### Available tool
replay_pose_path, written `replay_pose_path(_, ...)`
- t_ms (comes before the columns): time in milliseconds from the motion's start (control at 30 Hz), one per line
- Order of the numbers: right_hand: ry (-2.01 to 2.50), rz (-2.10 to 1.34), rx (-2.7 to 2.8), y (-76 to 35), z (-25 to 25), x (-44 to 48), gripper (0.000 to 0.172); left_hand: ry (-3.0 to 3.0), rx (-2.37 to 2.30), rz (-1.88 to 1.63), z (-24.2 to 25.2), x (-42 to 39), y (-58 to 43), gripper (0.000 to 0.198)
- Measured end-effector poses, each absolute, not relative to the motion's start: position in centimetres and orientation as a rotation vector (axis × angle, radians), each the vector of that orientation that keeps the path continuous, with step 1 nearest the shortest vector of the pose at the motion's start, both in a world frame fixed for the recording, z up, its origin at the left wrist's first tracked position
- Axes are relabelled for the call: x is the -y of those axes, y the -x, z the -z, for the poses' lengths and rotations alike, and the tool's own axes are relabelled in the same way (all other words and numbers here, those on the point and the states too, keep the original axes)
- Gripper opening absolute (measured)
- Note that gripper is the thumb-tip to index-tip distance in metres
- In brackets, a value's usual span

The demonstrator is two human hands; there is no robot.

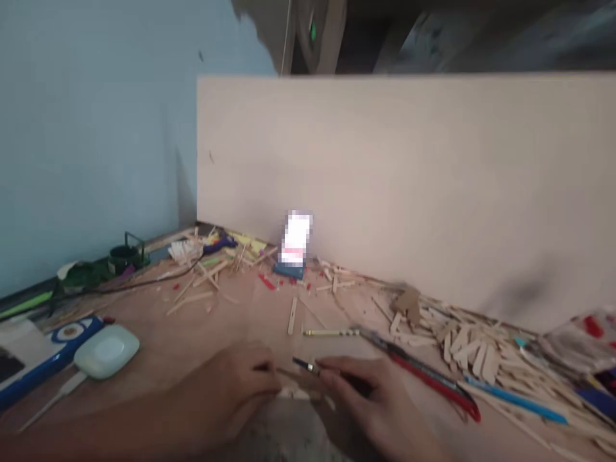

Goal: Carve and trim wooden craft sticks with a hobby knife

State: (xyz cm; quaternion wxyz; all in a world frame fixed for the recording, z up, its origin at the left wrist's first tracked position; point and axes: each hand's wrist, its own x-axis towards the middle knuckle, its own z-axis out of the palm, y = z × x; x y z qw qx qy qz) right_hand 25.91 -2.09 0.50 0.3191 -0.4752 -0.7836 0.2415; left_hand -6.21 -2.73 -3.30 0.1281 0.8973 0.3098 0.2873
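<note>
Thin tool (304,365), btm ctr, w/ shiny metal-look band; sticks (474,353), R side, raw matt wood; red/blk tool (430,374), lower R, plastic-look. Pale case (106,351), lower L, smooth plastic; wall (96,115), upper L, matt paint; bag (575,343), far R, crinkly plastic.

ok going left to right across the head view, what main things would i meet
Pale rounded pad → left hand → bright screen → right hand → blue stick
</note>
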Motion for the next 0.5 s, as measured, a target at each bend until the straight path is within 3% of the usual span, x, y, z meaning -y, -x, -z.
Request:
replay_pose_path(300,0.948,-0.605,2.283,-26.7,-3.3,2.6,0.029,-2.484,-0.978,-0.787,1.5,4.2,7.1,0.038)
replay_pose_path(500,0.867,-0.572,2.383,-26.8,-3.3,2.3,0.029,-2.558,-0.959,-0.851,0.4,4.6,7.3,0.04)
